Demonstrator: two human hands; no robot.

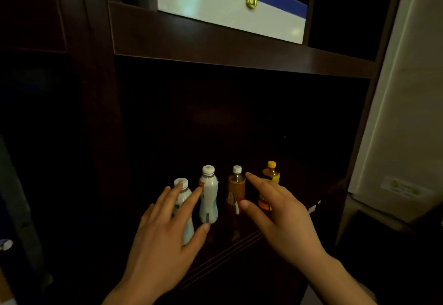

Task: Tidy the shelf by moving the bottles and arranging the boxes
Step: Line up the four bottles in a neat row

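Note:
Several small bottles stand in a row on the dark lower shelf (239, 240). From the left: a pale white-capped bottle (185, 199), a second pale bottle (209, 196), a brown white-capped bottle (236, 189) and an orange yellow-capped bottle (271, 175). My left hand (163, 240) is spread in front of the leftmost bottle, fingers apart, thumb near the second one; contact is unclear. My right hand (280, 216) is spread in front of the orange bottle, beside the brown one. A white box with a blue lid and gold clasp (215, 4) sits on the upper shelf.
The upper shelf board (215, 45) overhangs the dark compartment. Dark wooden uprights (100, 112) frame it on the left and right. A pale wall or door panel (407, 112) stands at the right. The back of the compartment is too dark to read.

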